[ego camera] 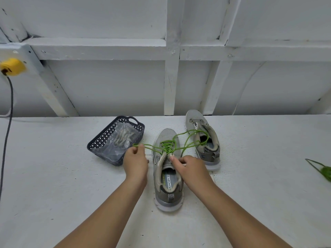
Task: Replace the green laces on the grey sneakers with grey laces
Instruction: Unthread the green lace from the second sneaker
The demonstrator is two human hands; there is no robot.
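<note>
Two grey sneakers stand on the white table. The near sneaker [167,169] carries a green lace [167,146] through its eyelets, with long loose ends looping right over the far sneaker [204,136], which shows no lace of its own. My left hand [136,161] pinches one green lace end, pulled out to the left. My right hand [188,167] grips the near sneaker at its tongue and collar. Grey laces [122,137] lie in a clear plastic bag inside a dark basket [100,140].
The basket sits left of the shoes. A second green lace [322,170] lies bunched at the table's right edge. A white framed wall rises behind the table. A yellow plug [12,67] with a dark cable hangs at the far left.
</note>
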